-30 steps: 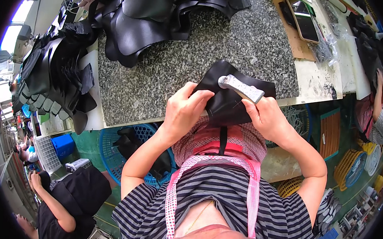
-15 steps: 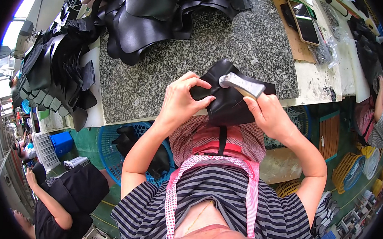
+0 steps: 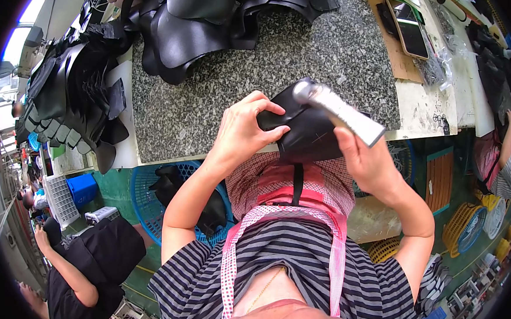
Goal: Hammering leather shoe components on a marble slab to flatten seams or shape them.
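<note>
A black leather piece (image 3: pixel 309 136) with a small pale cross mark lies at the front edge of the speckled stone slab (image 3: pixel 176 116), part of it hanging over toward my lap. My left hand (image 3: pixel 247 127) pinches its left edge between thumb and fingers. In my right hand (image 3: pixel 367 166) is a metal hammer (image 3: pixel 343 111), gripped by its handle. The rounded hammer head is raised over the leather, slightly blurred by motion. My right fingers are partly hidden behind the handle.
Black leather pieces (image 3: pixel 187 32) are heaped at the slab's far side, with more stacked pieces (image 3: pixel 66 89) at left. A phone (image 3: pixel 408 31) lies back right. Below the table are a blue basket (image 3: pixel 147 202) and a yellow basket (image 3: pixel 459 230). A co-worker in black (image 3: pixel 94 261) sits lower left.
The hammer has lifted off the leather and tilted, its handle swinging lower right with my right hand. My left hand keeps its pinch almost in place.
</note>
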{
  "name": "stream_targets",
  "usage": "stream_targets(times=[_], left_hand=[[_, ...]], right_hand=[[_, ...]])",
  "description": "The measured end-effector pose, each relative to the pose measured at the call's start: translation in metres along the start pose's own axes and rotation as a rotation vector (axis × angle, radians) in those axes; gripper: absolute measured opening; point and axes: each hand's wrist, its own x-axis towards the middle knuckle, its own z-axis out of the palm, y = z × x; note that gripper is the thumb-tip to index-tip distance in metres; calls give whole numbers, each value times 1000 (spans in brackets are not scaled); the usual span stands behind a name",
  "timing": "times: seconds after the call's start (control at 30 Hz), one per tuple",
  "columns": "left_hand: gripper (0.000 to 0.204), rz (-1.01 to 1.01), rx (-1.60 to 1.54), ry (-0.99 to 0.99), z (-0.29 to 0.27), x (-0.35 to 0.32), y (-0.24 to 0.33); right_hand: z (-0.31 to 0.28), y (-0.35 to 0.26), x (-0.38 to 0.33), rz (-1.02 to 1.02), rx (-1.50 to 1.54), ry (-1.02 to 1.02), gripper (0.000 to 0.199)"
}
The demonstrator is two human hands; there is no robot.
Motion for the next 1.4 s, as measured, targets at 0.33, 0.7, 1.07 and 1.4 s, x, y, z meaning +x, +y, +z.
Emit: stream_targets(times=[0.33,0.7,1.07,1.4], left_hand=[[34,-36,200,402,56,-21,25],[19,181,9,366,50,-19,3],[21,8,-79,27,14,0,8],[22,-33,-95,-60,11,6,8]], right_hand=[[0,18,-3,-17,-85,14,20],[8,42,1,37,-2,-11,18],[8,43,-1,32,43,-5,16],[-10,16,-1,-23,24,82,18]])
